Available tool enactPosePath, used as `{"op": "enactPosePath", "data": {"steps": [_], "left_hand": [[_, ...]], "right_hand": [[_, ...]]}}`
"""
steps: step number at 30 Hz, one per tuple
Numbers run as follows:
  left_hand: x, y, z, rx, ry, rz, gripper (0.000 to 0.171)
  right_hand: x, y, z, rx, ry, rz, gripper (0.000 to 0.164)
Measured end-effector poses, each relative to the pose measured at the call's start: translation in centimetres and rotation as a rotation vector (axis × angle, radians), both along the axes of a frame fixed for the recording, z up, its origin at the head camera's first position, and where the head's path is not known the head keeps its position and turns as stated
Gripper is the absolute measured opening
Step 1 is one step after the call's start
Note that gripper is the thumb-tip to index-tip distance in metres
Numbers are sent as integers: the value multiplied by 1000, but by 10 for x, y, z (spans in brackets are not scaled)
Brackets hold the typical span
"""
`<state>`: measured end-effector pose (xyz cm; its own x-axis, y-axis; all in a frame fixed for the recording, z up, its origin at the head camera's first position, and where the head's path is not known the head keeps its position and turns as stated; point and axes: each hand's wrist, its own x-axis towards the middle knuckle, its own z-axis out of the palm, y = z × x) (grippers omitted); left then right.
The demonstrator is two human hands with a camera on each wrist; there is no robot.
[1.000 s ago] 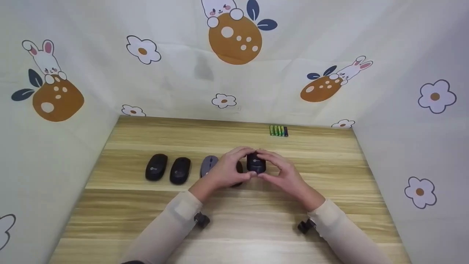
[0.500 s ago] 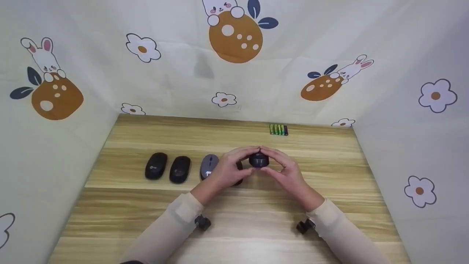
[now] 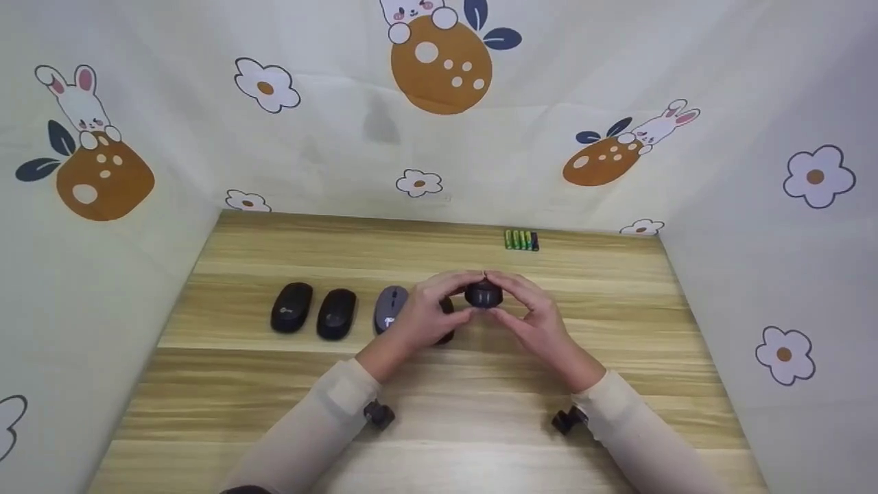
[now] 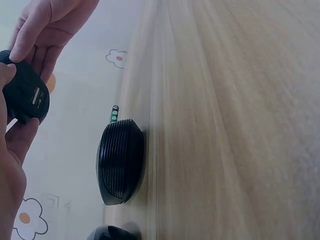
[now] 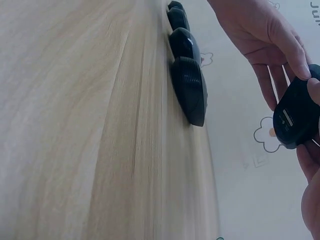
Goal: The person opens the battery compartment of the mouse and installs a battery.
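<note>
Both hands hold a black computer mouse (image 3: 484, 293) between them, raised off the table, with one rounded end facing the head camera. My left hand (image 3: 426, 310) grips its left side, thumb below and fingers along the far edge. From the other side my right hand (image 3: 534, 309) grips it the same way, the fingertips of both hands meeting at the far end. The wrist views show the underside of the held mouse (image 4: 27, 92), dark with a small pale label. Beside the left hand lies another black mouse (image 3: 447, 310), partly hidden by it.
Left of the hands, a grey mouse (image 3: 391, 302) and two black mice, one nearer (image 3: 336, 314) and one farther left (image 3: 291, 307), lie in a row. Several small batteries (image 3: 521, 240) sit near the table's back edge. Patterned cloth walls (image 3: 329, 158) enclose the wooden table (image 3: 446, 425).
The held mouse has been tilted, so its end now faces the head camera instead of its logo-marked top. Both hands stay on it. The head view has shifted slightly.
</note>
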<state>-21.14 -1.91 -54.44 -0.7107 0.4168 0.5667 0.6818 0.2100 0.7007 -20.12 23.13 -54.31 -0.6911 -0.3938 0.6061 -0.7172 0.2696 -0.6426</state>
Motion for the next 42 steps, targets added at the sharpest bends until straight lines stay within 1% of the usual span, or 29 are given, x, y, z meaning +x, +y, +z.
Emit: {"op": "enactPosePath", "data": {"steps": [7,10,17,23,26,31,34,37,42], "left_hand": [[2,3,1,-2,-34,0,42],[2,4,0,-1,-48,-1,40],[3,5,-2,13,-88,3,40],[5,5,-3,19,-143,12,42],[5,6,-4,35,-194,9,46],[6,8,-3,93,-336,2,50],[7,9,-2,122,-401,5,50],[8,10,-2,142,-436,7,49],[9,10,-2,152,-459,-11,48]], "right_hand": [[0,-5,0,-60,-17,-23,49],[0,-8,-2,-94,-42,-29,45],[4,-11,-1,-132,-164,-17,45],[6,-13,0,-154,-230,6,44],[6,-14,1,-167,-283,9,43],[7,-15,5,-219,-404,22,43],[7,-14,7,-233,-462,35,45],[8,-13,7,-216,-492,52,47],[7,-11,7,-176,-516,82,46]]}}
